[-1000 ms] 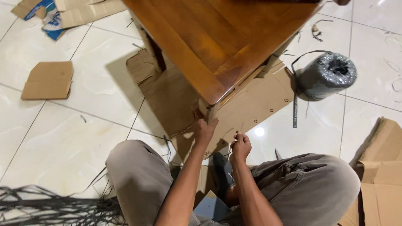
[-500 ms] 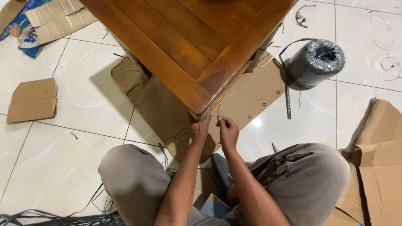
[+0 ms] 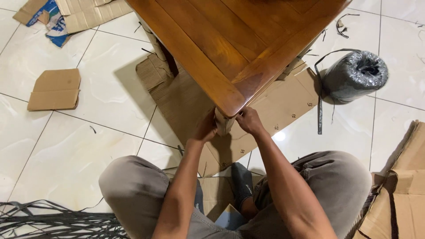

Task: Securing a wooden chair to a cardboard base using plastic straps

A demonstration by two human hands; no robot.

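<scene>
From the head camera, the person is sitting low on the tiled floor (image 3: 66,146) with knees spread, both arms reaching forward to the near corner of a wooden table (image 3: 234,40). The left hand (image 3: 206,127) is pressing against the left side of the cardboard-wrapped table leg (image 3: 222,123) just under that corner, fingers curled around it in a grasp. The right hand (image 3: 249,120) is touching the same leg from the other side, fingers bent and pinched at the wrapping; whether it is gripping a strand there is too small to tell. The leg is sitting between the two hands, directly below the tabletop corner. Beneath the hands a flattened cardboard sheet (image 3: 283,104) is lying on the floor. Well to the right of the right hand a roll of dark strapping (image 3: 354,76) is resting. Far left of the left hand a folded cardboard piece (image 3: 55,89) is lying, and loose dark straps (image 3: 53,219) are spreading near the left knee.
</scene>
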